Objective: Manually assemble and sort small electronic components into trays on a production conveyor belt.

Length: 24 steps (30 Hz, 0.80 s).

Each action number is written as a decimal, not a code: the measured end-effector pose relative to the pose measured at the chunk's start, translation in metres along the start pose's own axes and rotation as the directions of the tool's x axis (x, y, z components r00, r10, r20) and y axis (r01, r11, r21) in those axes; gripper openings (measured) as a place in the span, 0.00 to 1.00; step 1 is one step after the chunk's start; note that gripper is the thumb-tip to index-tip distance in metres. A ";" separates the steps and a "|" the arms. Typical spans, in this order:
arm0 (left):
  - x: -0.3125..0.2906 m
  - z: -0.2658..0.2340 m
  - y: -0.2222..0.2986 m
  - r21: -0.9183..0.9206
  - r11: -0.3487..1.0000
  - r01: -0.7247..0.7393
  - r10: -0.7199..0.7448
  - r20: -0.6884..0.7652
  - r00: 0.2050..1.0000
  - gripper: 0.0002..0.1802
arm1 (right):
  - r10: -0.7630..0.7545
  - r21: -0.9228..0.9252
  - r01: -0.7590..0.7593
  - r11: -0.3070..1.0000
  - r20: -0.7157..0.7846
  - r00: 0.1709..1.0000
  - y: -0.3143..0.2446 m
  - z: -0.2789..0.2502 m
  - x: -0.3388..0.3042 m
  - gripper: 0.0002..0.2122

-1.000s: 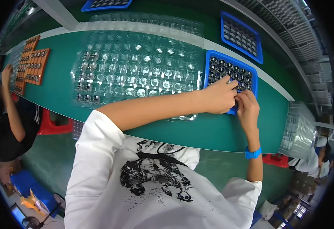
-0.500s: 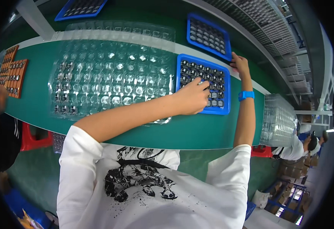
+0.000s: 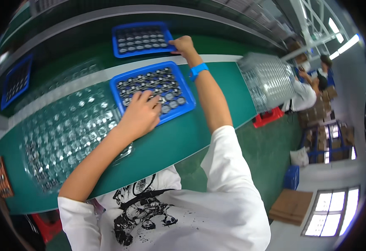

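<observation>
My left hand (image 3: 143,113) reaches over the near blue tray (image 3: 188,98) with bent fingers, their tips down among the tray's small round metal parts (image 3: 149,79). Whatever sits between those fingertips is hidden by the hand. Most parts in this tray are dark and silvery; several pale round ones (image 3: 173,103) lie by its near right corner. My right hand (image 3: 184,45), with a blue band on the wrist, is closed on the right edge of the far blue tray (image 3: 143,53). Rows of round pieces fill that tray.
Left of the near tray lies a clear plastic blister sheet (image 3: 70,134), some pockets holding dark parts. Another blue tray (image 3: 17,81) stands far left, and an orange tray (image 3: 0,175) at the table's left end. Stacked clear blister trays (image 3: 266,81) stand right. A person (image 3: 306,92) sits beyond.
The whole view has swung to the right, so the trays appear further left. My left hand stays over the near tray. My right hand remains at the far tray's edge.
</observation>
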<state>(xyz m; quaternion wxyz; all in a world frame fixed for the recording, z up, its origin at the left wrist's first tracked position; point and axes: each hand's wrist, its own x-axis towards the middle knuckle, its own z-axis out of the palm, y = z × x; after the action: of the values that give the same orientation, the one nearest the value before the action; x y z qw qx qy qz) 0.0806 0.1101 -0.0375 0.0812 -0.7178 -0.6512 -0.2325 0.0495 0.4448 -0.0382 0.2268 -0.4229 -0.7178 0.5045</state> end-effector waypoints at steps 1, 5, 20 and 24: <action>0.000 0.001 0.001 -0.012 0.999 -0.032 0.032 -0.001 0.999 0.18 | -0.007 0.003 0.007 1.000 -0.022 1.000 0.001 -0.009 -0.002 0.13; 0.002 0.001 0.001 0.004 1.000 -0.027 0.027 -0.019 0.999 0.19 | -0.026 0.033 0.030 0.999 -0.105 0.994 0.015 -0.053 -0.008 0.13; 0.004 0.002 0.001 -0.016 1.000 0.014 -0.013 0.020 1.000 0.16 | 0.125 0.071 -0.110 0.991 -0.267 0.955 0.114 -0.261 -0.146 0.15; 0.005 0.010 0.000 0.077 0.996 -0.038 0.047 -0.116 0.992 0.13 | 0.145 0.073 -0.130 0.989 -0.271 0.952 0.129 -0.282 -0.169 0.14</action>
<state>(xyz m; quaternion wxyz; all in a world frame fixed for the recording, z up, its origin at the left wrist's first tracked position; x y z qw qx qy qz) 0.0828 0.1186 -0.0438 0.1508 -0.7130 -0.6381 -0.2481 0.4018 0.4709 -0.0294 0.3000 -0.5317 -0.6341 0.4746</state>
